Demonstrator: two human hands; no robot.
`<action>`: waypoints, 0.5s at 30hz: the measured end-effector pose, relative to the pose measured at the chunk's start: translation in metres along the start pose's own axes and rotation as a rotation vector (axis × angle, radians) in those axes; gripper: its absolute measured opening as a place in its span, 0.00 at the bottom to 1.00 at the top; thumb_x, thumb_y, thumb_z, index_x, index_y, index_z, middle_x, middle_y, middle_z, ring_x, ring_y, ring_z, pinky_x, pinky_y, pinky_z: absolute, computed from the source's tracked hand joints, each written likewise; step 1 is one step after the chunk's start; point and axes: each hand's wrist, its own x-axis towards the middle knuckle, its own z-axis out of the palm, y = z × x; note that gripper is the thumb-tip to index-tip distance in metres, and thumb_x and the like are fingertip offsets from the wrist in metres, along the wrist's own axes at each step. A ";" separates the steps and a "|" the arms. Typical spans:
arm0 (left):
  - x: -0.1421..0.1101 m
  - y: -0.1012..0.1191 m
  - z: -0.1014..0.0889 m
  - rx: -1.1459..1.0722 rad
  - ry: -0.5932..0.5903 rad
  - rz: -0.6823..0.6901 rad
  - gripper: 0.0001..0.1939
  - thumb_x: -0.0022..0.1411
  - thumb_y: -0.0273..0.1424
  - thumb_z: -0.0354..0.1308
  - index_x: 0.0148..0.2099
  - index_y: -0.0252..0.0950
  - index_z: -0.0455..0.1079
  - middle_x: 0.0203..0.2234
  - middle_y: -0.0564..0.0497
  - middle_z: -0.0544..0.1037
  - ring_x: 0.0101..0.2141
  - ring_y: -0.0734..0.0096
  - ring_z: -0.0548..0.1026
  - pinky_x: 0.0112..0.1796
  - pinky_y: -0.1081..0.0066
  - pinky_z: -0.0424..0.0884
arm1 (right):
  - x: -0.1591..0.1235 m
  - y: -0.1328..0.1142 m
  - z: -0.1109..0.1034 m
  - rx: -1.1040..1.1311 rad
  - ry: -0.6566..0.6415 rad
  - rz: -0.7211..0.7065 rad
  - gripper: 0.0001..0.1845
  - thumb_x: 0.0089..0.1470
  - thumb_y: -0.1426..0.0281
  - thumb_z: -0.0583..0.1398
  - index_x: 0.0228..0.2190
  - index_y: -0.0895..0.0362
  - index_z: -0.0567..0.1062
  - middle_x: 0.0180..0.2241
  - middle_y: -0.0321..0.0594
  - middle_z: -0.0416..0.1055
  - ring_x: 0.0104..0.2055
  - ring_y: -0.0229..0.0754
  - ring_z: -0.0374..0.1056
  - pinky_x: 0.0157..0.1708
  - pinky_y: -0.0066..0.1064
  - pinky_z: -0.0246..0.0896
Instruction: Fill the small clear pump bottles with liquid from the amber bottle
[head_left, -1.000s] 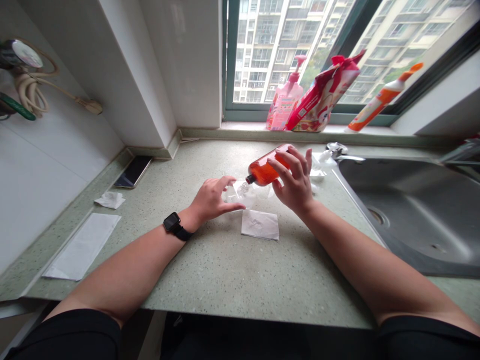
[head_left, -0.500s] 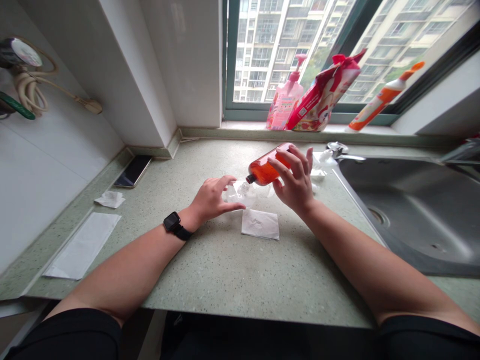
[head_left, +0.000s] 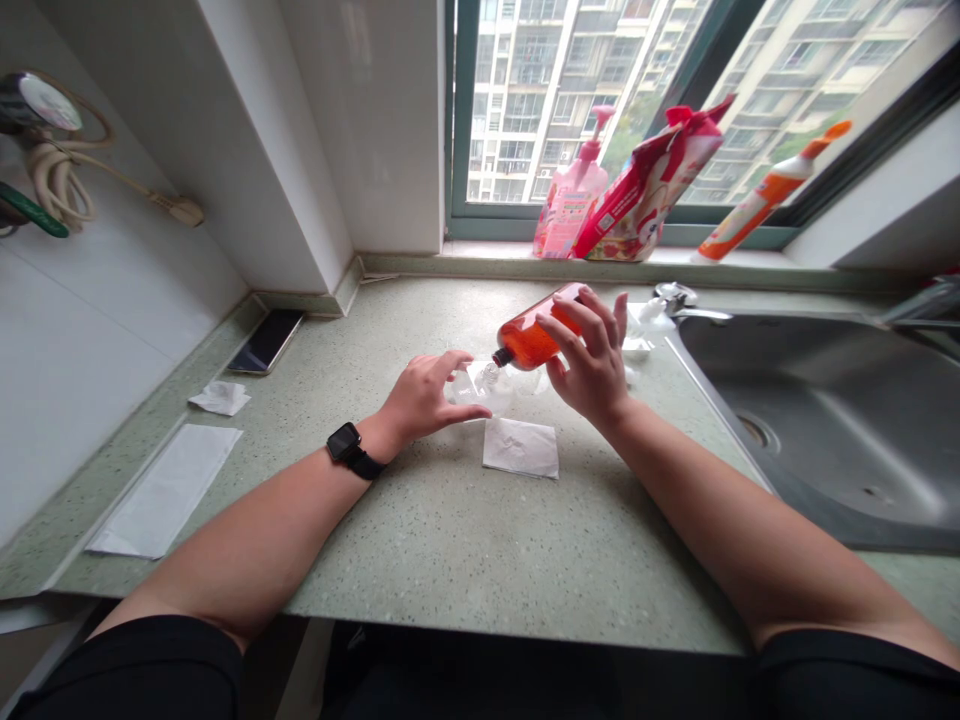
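My right hand (head_left: 592, 365) grips an orange bottle (head_left: 529, 340) and holds it tilted, its dark neck pointing down and left. The neck meets the mouth of a small clear bottle (head_left: 480, 380) on the green speckled counter (head_left: 450, 540). My left hand (head_left: 424, 395), a black watch on the wrist, has its fingers curled round that clear bottle. A folded white tissue (head_left: 521, 447) lies on the counter just in front of both hands.
A steel sink (head_left: 825, 420) lies to the right, with clear plastic bits (head_left: 645, 325) beside it. On the windowsill stand a pink pump bottle (head_left: 570, 205), a red refill pouch (head_left: 645, 190) and an orange-capped bottle (head_left: 765, 195). A phone (head_left: 266, 342) and white papers (head_left: 169, 490) lie at the left.
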 end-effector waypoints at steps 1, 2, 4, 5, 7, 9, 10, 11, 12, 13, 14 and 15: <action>0.000 0.000 0.000 0.002 0.001 0.001 0.42 0.58 0.64 0.71 0.61 0.39 0.71 0.48 0.44 0.86 0.40 0.57 0.86 0.48 0.55 0.78 | 0.000 0.000 0.000 -0.003 -0.012 0.009 0.45 0.61 0.77 0.61 0.73 0.33 0.60 0.68 0.38 0.69 0.77 0.64 0.58 0.76 0.76 0.42; 0.000 0.000 0.000 0.004 0.002 0.003 0.42 0.58 0.64 0.71 0.61 0.39 0.71 0.48 0.44 0.86 0.40 0.58 0.86 0.48 0.55 0.78 | 0.000 0.000 0.000 -0.007 -0.022 0.017 0.45 0.61 0.77 0.61 0.73 0.33 0.60 0.68 0.38 0.69 0.77 0.64 0.58 0.76 0.76 0.42; 0.000 0.000 0.000 0.006 0.004 0.007 0.42 0.58 0.64 0.70 0.61 0.39 0.71 0.49 0.44 0.86 0.40 0.58 0.86 0.48 0.55 0.78 | 0.000 0.000 0.000 -0.010 -0.020 0.016 0.45 0.61 0.77 0.61 0.73 0.33 0.60 0.68 0.38 0.69 0.77 0.64 0.58 0.76 0.76 0.42; 0.000 0.000 0.000 0.008 0.006 0.008 0.42 0.58 0.64 0.70 0.60 0.39 0.71 0.49 0.44 0.87 0.40 0.58 0.86 0.48 0.56 0.78 | 0.000 0.000 0.000 -0.010 -0.006 0.006 0.45 0.62 0.77 0.61 0.73 0.33 0.60 0.68 0.39 0.70 0.77 0.64 0.58 0.76 0.76 0.42; 0.000 0.000 0.000 0.013 0.007 0.008 0.42 0.58 0.65 0.70 0.60 0.39 0.71 0.49 0.44 0.87 0.40 0.59 0.86 0.48 0.56 0.78 | 0.001 0.000 0.000 -0.005 0.022 -0.012 0.45 0.62 0.77 0.61 0.73 0.33 0.60 0.68 0.39 0.70 0.77 0.63 0.59 0.76 0.75 0.43; 0.000 0.000 0.000 0.016 0.008 0.008 0.42 0.59 0.65 0.70 0.60 0.39 0.71 0.48 0.44 0.87 0.40 0.59 0.86 0.48 0.56 0.78 | 0.002 -0.001 -0.001 0.001 0.034 -0.018 0.46 0.62 0.78 0.61 0.73 0.32 0.59 0.68 0.38 0.69 0.76 0.63 0.59 0.76 0.75 0.43; 0.000 0.000 0.000 0.016 0.008 0.010 0.42 0.59 0.65 0.70 0.60 0.39 0.71 0.48 0.44 0.87 0.40 0.59 0.86 0.49 0.56 0.78 | 0.002 -0.001 -0.001 0.002 0.035 -0.018 0.47 0.62 0.78 0.61 0.73 0.31 0.58 0.69 0.37 0.69 0.76 0.63 0.59 0.76 0.75 0.43; 0.000 0.000 0.000 0.015 0.008 0.012 0.42 0.59 0.65 0.69 0.60 0.39 0.71 0.48 0.44 0.86 0.40 0.58 0.86 0.49 0.56 0.78 | 0.003 -0.001 -0.001 0.000 0.035 -0.018 0.47 0.62 0.78 0.61 0.74 0.31 0.58 0.69 0.37 0.69 0.76 0.62 0.60 0.76 0.75 0.44; 0.000 0.000 0.000 0.014 0.008 0.013 0.42 0.59 0.65 0.69 0.60 0.39 0.71 0.48 0.44 0.86 0.40 0.58 0.86 0.49 0.56 0.78 | 0.003 -0.001 -0.002 -0.002 0.038 -0.020 0.47 0.62 0.78 0.61 0.74 0.31 0.57 0.69 0.37 0.69 0.76 0.62 0.60 0.76 0.75 0.44; 0.000 0.000 0.000 0.014 0.007 0.014 0.42 0.59 0.65 0.69 0.60 0.39 0.71 0.48 0.44 0.86 0.40 0.58 0.86 0.49 0.56 0.78 | 0.004 -0.002 -0.002 -0.004 0.043 -0.024 0.48 0.62 0.78 0.60 0.74 0.31 0.57 0.68 0.38 0.69 0.76 0.62 0.60 0.76 0.75 0.44; 0.000 0.000 0.000 0.015 0.006 0.014 0.42 0.59 0.65 0.69 0.60 0.39 0.71 0.48 0.44 0.86 0.40 0.58 0.86 0.49 0.56 0.78 | 0.004 -0.002 -0.002 -0.002 0.049 -0.030 0.48 0.63 0.78 0.60 0.74 0.31 0.57 0.68 0.38 0.70 0.76 0.62 0.60 0.76 0.75 0.44; 0.000 0.000 0.000 0.016 0.006 0.014 0.42 0.59 0.65 0.70 0.60 0.39 0.71 0.48 0.44 0.86 0.40 0.58 0.86 0.49 0.56 0.78 | 0.004 -0.002 -0.002 0.002 0.054 -0.035 0.48 0.63 0.78 0.60 0.74 0.31 0.56 0.68 0.38 0.70 0.76 0.62 0.60 0.76 0.75 0.44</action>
